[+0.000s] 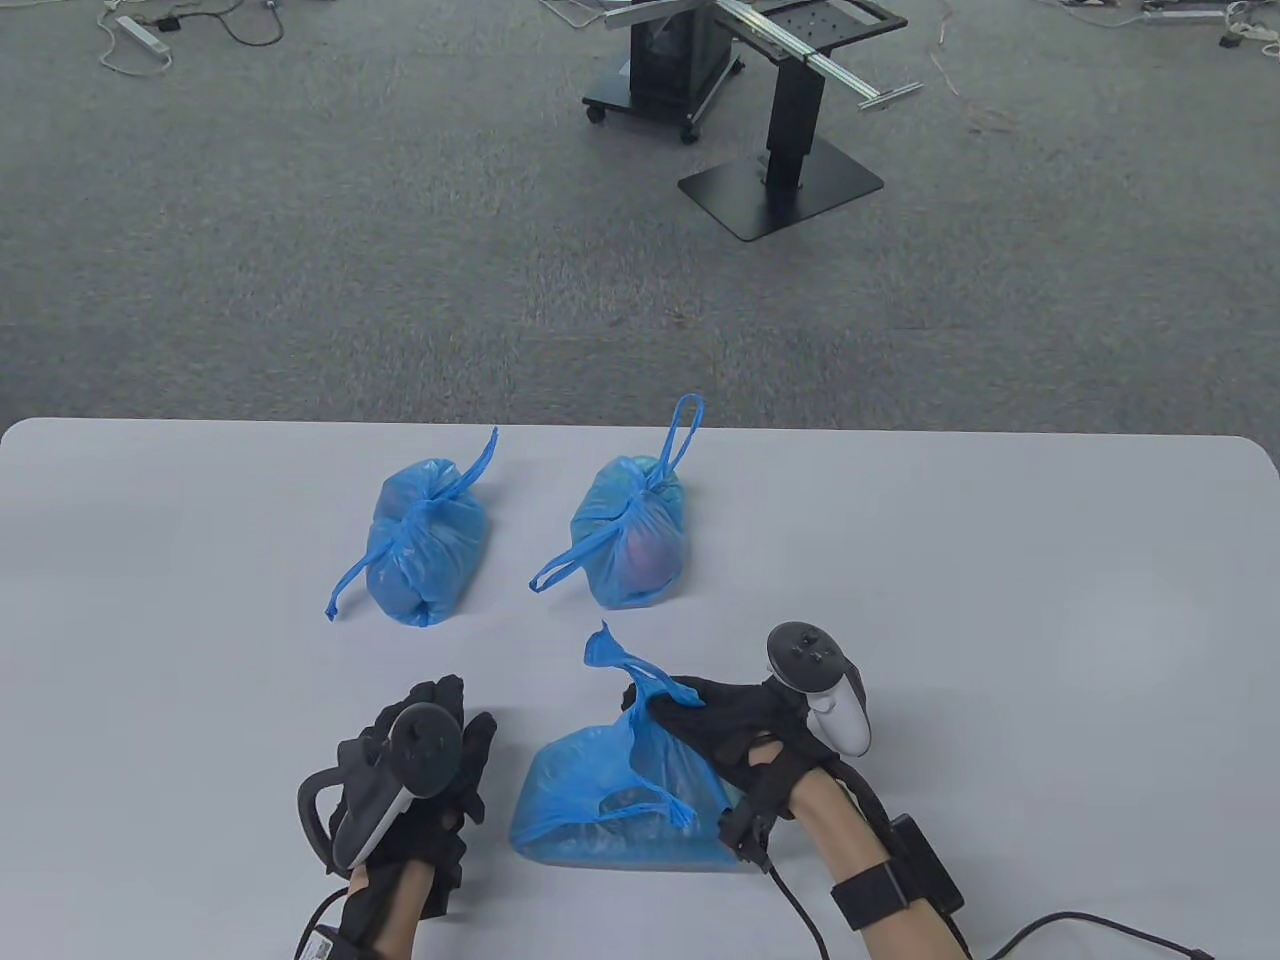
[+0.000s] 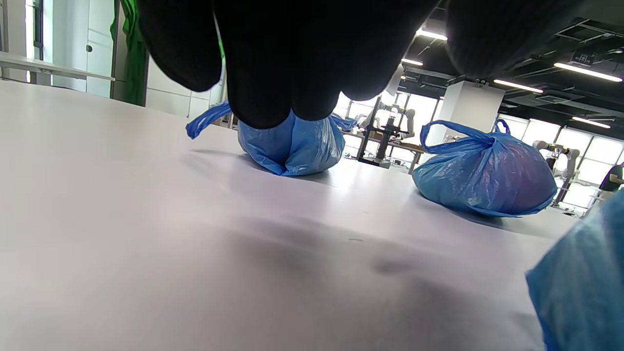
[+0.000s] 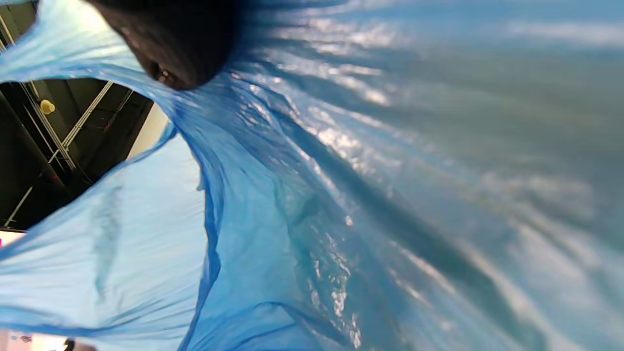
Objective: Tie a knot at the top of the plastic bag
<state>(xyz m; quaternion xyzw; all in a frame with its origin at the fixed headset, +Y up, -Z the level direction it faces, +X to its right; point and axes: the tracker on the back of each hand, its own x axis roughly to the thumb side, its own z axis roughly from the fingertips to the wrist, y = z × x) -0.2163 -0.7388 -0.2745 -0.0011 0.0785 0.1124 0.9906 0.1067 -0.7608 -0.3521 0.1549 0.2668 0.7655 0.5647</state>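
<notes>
Table view: a white rounded table [image 1: 900, 520] fills the lower half of the frame. Low and centre lies an untied blue plastic bag [image 1: 600, 810] with something bulky inside. The right hand [image 1: 735, 725], in a black sensor glove, reaches in from the lower right and pinches one twisted blue bag handle [image 1: 625, 665], lifting it up and left. The left hand [image 1: 420, 775] hovers at lower left beside the bag, holding nothing; how far its fingers spread cannot be told. Above, mid-frame, sit two knotted blue bags, one on the left [image 1: 425, 545], one on the right [image 1: 635, 535].

Left wrist view: black gloved fingers [image 2: 273, 63] hang from the top edge above bare tabletop; both knotted bags lie beyond.

Right wrist view: stretched blue plastic [image 3: 341, 195] fills the frame, a black fingertip [image 3: 175, 44] pressing it at upper left.
</notes>
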